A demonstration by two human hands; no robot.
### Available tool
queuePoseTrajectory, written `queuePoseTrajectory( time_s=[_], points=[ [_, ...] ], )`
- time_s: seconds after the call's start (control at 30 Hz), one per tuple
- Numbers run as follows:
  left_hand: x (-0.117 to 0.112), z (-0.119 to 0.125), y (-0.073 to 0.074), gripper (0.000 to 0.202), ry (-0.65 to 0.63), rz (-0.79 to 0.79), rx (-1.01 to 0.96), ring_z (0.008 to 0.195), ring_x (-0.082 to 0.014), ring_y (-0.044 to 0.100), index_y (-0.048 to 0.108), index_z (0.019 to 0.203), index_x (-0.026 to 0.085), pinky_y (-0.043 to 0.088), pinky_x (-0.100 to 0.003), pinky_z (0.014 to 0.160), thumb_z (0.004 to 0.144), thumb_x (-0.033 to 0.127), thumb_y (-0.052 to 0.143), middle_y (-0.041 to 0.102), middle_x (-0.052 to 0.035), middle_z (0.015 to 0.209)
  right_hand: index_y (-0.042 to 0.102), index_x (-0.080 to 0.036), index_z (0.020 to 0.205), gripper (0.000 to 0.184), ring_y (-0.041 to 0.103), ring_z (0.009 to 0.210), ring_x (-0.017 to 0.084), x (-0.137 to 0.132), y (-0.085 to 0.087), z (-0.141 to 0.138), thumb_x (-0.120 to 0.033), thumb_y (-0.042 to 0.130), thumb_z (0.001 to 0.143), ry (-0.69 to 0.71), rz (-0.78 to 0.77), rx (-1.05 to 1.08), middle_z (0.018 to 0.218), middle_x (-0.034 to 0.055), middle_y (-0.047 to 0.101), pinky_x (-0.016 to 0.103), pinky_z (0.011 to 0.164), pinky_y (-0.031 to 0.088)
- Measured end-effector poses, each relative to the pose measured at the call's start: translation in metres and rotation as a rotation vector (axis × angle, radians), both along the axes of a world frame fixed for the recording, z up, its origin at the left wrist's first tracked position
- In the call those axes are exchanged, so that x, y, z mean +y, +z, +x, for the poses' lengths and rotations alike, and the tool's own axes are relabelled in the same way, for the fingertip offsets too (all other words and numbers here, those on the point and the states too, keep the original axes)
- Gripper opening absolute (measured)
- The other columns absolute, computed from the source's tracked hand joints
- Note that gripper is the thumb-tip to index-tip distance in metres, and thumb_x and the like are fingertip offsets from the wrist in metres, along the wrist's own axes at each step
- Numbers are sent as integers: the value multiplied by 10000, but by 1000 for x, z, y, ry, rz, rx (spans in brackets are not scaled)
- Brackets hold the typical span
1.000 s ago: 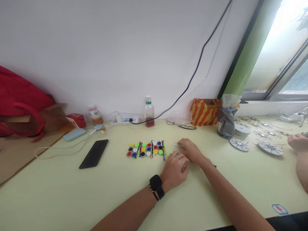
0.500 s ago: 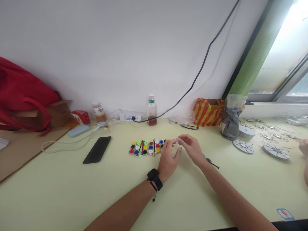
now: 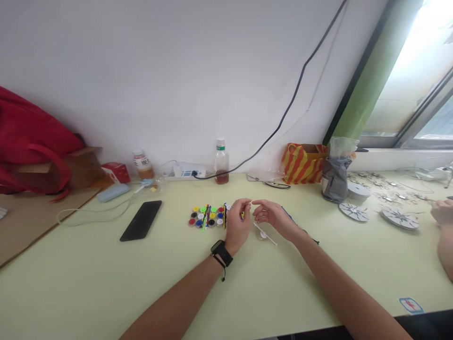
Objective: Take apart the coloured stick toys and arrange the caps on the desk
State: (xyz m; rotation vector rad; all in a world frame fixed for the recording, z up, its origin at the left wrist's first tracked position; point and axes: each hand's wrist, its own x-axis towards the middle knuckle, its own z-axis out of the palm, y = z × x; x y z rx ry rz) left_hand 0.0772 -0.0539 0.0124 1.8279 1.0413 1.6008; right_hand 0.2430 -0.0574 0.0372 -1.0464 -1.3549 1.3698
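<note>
My left hand [image 3: 239, 225] is curled beside the rows of coloured round caps [image 3: 199, 222], covering their right end. Its thumb and fingers are pressed together; anything between them is too small to make out. Just to its right is my right hand [image 3: 274, 217], raised over the table with fingers stretched and apart, holding nothing. The fingertips of both hands nearly meet. A thin white rod with a round white cap on it [image 3: 263, 234] lies on the table below them. Coloured sticks [image 3: 224, 217] lie across the caps. A blue stick [image 3: 288, 214] shows behind my right hand.
A black phone [image 3: 140, 221] lies left. Along the wall stand a bottle [image 3: 222, 163], a power strip [image 3: 187, 170], a striped bag [image 3: 303, 163] and a grey pouch [image 3: 334, 179]. Grey discs [image 3: 354, 212] lie right, near another person's hand [image 3: 442, 210].
The white rod and cap have left my fingers and now lie on the table. My right hand has opened, and my left hand has curled and moved slightly left.
</note>
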Motion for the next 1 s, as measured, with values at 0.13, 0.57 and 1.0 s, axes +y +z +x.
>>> queuePoseTrajectory(
  time_s=[0.13,0.57,1.0],
  points=[
    [-2,0,1,149,37,20,67,944,-205,672,658,1078,202,528,-359,843,1010,218,527,728,-72,1054,719,-212,902,318,633,746,185,-1,2,14,-519,727,821,6,167,-417,832,40,713,303,683,504],
    [-11,2,2,181,41,38,149,1003,-227,628,620,1158,226,496,-404,937,985,271,587,692,-71,1122,675,-218,919,196,586,604,158,-4,11,27,-381,655,813,56,55,-379,718,9,679,263,536,470],
    [-10,7,-7,62,-244,-6,291,864,-195,645,584,870,216,521,-335,810,926,190,584,672,-27,901,583,-260,938,144,364,503,121,4,-9,31,-357,505,866,-63,31,-479,649,-55,477,211,397,254]
  ],
)
